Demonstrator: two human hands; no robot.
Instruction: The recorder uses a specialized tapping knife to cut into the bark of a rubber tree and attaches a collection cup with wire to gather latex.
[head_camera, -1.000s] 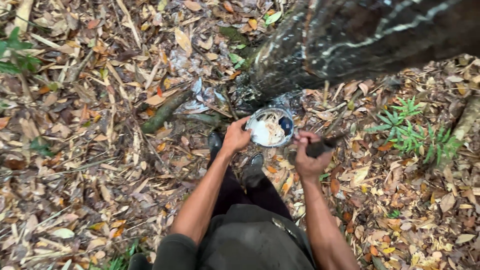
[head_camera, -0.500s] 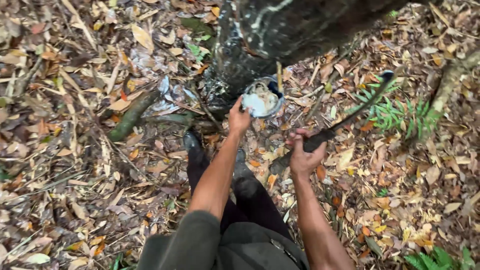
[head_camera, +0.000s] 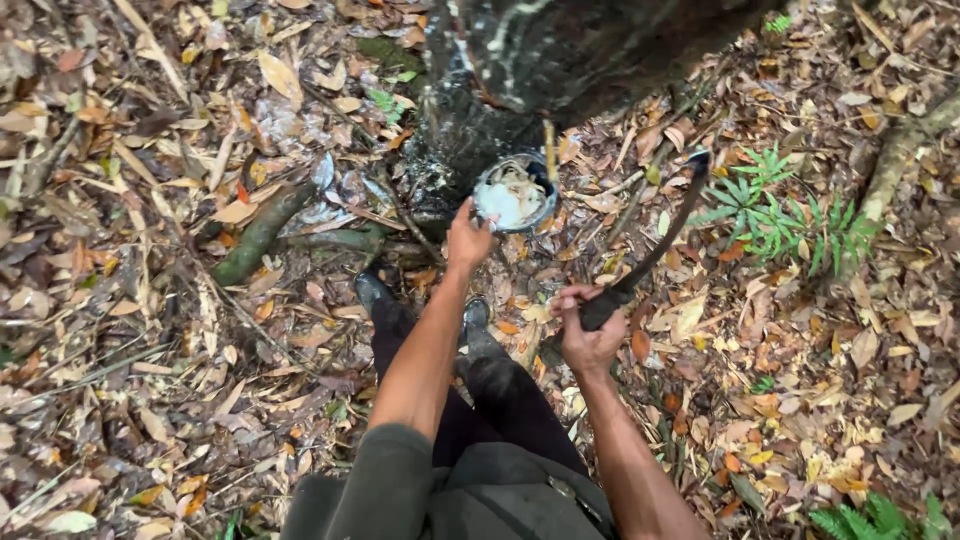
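A round dark cup (head_camera: 514, 193) holding white lumpy matter sits at the foot of a dark tree trunk (head_camera: 560, 60). My left hand (head_camera: 468, 240) reaches out to the cup's near rim and touches it. My right hand (head_camera: 588, 335) is closed on the dark handle of a long curved knife (head_camera: 660, 245), whose blade points up and right over the leaf litter, its hooked tip near the trunk's right side. My legs in dark trousers and black boots (head_camera: 375, 292) stand below the cup.
Dry brown leaves cover the ground all round. A mossy fallen branch (head_camera: 262, 232) lies left of the trunk, beside pale plastic scraps (head_camera: 330, 190). Green ferns (head_camera: 790, 220) grow to the right, and a root (head_camera: 900, 150) runs at the far right.
The view has moved closer to the trunk. My left hand stays at the cup's rim. My right hand has swung the knife's blade up and out to the right.
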